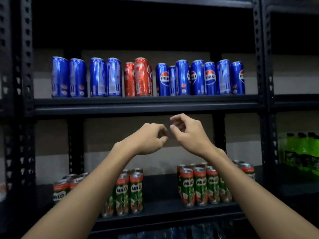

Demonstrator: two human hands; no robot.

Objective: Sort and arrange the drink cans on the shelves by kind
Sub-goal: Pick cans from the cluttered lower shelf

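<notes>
- Left hand (148,138) hangs in the air below the upper shelf (146,105), fingers loosely curled, holding nothing.
- Right hand (187,133) is just beside it, a little higher, also loosely curled and holding nothing.
- Both hands are under the shelf edge, so the cans on it stand above and beyond them, all upright.
- Blue cans (96,77) fill the left part of the row.
- Two red cans (138,77) stand in the middle, almost straight above the left hand; I judge this hand is nearer to them.
- More blue cans (200,78) continue to the right.
- Green cans (128,190) stand on the lower shelf (155,216), behind the forearms.
</notes>
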